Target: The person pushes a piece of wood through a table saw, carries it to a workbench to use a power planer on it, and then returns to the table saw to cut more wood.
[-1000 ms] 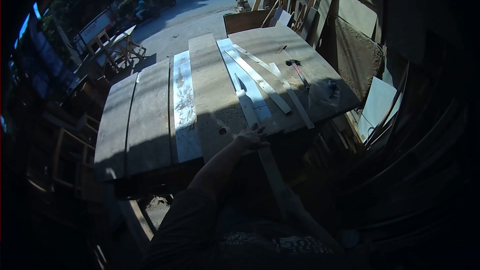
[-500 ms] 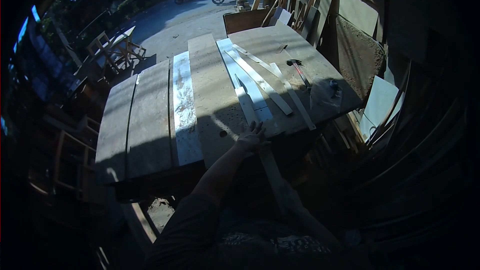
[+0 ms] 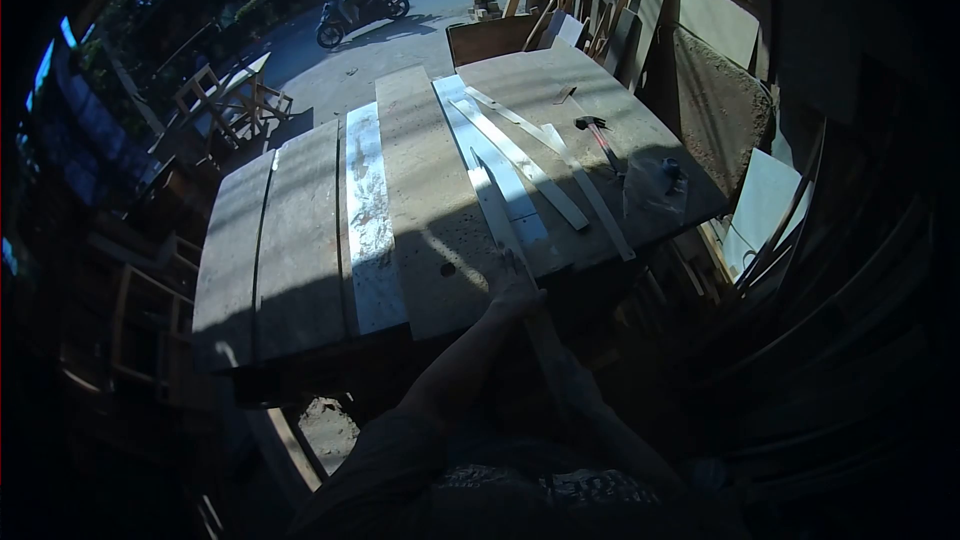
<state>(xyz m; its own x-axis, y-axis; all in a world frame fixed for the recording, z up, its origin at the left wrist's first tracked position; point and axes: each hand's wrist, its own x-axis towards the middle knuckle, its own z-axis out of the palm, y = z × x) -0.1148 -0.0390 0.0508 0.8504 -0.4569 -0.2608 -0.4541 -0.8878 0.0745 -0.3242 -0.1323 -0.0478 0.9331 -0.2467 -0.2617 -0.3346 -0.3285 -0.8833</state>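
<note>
A long narrow wooden strip [image 3: 492, 210] lies over the near edge of the workbench and runs back toward my body. My left hand [image 3: 512, 290] is closed about its middle at the bench edge, with the fingers partly in shadow. Nearer my body, my right hand [image 3: 575, 387] grips the strip's near end in deep shade, its fingers hard to make out. Beside the strip's far part lies a pale flat board [image 3: 510, 185]. Another thin strip [image 3: 525, 170] rests slantwise across that board.
On the workbench [image 3: 420, 160] are a claw hammer [image 3: 600, 135], a clear plastic bag [image 3: 652, 190], a thin strip [image 3: 590, 195] and a whitish band [image 3: 368, 210]. Boards lean at the right [image 3: 715, 90]. A motorcycle with a rider [image 3: 360, 8] is on the road.
My left hand has gone from spread fingers to closing around the strip, slightly nearer my body. The strip's far end has shifted slightly away from me. The motorcycle has moved left.
</note>
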